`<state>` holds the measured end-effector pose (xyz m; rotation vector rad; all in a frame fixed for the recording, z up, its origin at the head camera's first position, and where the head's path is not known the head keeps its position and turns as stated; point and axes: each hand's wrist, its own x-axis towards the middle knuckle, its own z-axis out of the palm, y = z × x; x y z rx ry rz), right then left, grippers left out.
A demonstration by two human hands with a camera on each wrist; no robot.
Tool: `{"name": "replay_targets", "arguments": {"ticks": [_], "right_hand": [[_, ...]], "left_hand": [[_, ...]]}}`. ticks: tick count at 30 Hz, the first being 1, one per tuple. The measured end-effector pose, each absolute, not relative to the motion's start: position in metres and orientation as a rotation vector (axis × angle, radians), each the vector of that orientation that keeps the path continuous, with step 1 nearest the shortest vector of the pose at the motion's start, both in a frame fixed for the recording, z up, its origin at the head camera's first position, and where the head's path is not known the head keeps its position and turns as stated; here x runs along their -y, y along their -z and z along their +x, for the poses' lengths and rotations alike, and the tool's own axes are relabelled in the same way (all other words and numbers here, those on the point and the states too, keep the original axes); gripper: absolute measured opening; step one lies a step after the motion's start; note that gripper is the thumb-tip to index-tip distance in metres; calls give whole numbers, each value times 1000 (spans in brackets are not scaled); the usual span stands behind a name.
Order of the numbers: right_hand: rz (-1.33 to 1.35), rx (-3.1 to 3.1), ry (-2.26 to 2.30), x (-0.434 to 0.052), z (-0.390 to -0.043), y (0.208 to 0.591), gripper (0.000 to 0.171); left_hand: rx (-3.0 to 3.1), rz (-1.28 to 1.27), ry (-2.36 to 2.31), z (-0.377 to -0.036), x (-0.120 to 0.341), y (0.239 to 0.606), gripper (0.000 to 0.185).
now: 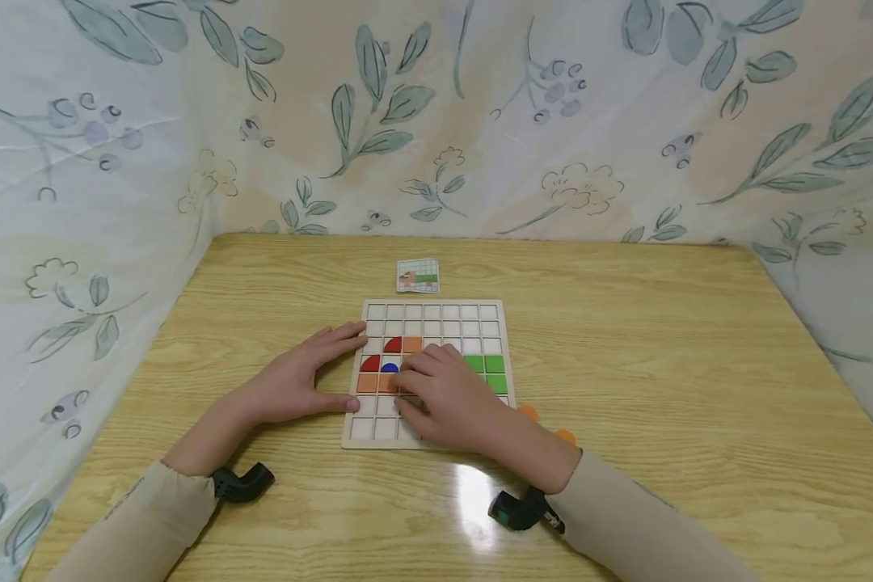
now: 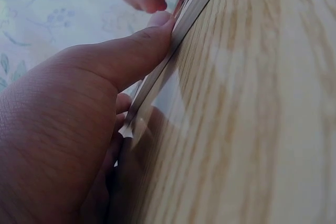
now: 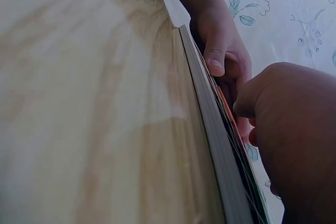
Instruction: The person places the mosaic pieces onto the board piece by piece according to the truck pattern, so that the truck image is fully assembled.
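My left hand [image 1: 301, 380] lies open, steadying the grid board's [image 1: 480, 311] left edge on the desk [image 1: 698, 364], while my right hand [image 1: 444, 392], fingers curled, presses on orange tiles [image 1: 367, 383] directly beneath it, mid-board.

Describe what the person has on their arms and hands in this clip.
Both arms wear long, close-fitting beige sleeves ending at the wrists. The left hand and right hand are bare, with no gloves or rings visible. A small black camera is strapped at the left wrist; a black-and-teal one at the right wrist.
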<state>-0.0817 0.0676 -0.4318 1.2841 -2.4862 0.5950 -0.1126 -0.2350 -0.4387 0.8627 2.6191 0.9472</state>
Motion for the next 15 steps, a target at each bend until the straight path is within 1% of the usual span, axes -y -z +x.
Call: {"name": "replay_targets", "arguments": {"ticks": [9,15], "right_hand": [[1226,2462,-605,-95,-74,434,14],[1185,2468,-608,-114,-70,435,18]], "left_hand": [[-2631,868,-946,-114,235,441,98],[-2630,860,-931,-113,235,440,100]]}}
